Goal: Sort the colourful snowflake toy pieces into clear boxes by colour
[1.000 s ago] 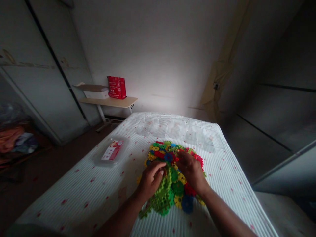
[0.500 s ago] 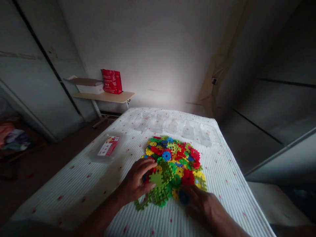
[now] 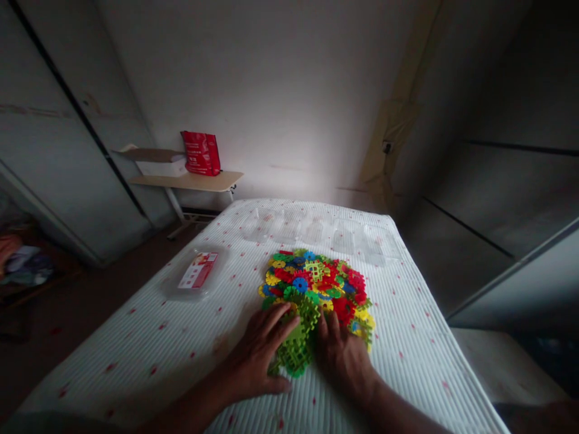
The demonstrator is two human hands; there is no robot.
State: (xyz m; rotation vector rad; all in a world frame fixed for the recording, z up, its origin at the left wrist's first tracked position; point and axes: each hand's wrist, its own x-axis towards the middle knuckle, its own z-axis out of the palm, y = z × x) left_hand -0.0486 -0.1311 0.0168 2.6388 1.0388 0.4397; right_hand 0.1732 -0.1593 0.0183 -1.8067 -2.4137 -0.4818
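A heap of plastic building pieces, notched discs and toothed squares in red, yellow, green and blue, lies on the white ribbed cover. At its near left edge, my left hand rests with fingers spread over light-green toothed squares. My right hand lies against the near side of the heap, fingers stretched forward onto the pieces and close to the green squares. Neither hand visibly grips a piece. The pieces right under the fingers are hidden.
Several clear plastic containers stand in a row beyond the heap. To the left lies a clear lid with a red and white label. A side table with a red bag and a white box stands at the wall.
My right hand has moved left and forward onto the heap; the blue disc beside it is no longer visible. My left hand has shifted slightly right and nearer, its fingers still spread.
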